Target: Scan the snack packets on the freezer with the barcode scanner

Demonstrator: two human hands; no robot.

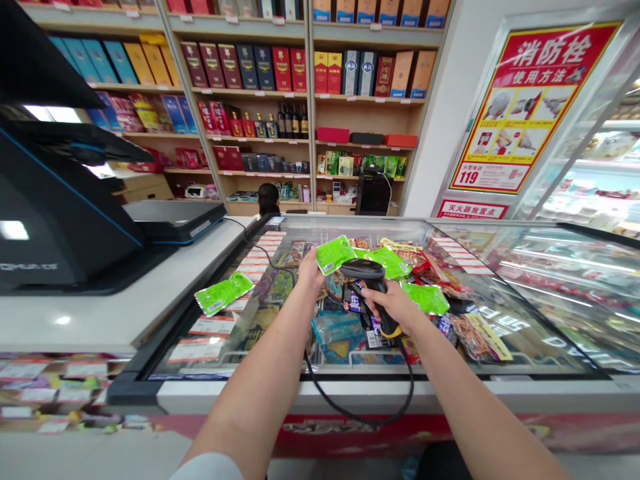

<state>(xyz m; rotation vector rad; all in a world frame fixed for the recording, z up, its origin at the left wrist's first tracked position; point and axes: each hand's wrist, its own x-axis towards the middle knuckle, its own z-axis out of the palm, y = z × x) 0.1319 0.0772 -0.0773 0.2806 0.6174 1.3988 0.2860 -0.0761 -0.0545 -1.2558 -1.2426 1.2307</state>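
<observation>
My left hand [311, 268] pinches a green snack packet [336, 254] by its left edge, with a barcode label on the side facing me. In my right hand [393, 303] is a black barcode scanner [364, 268], fingers wrapped round its handle, its head close to the packet's right side. From the handle a black cable [360, 420] loops down over the freezer's front edge. One green packet [224, 292] lies apart on the left of the glass lid. More green packets [425, 297] and several red, black and yellow snack packets [480, 337] lie piled around and beyond the scanner.
The chest freezer's glass lid [280, 333] bears price labels along its left side. At left, a white counter [90, 323] holds a dark scale [175, 217]. Behind stand shelves of boxes [250, 67], and a person's head [269, 198] shows beyond the freezer.
</observation>
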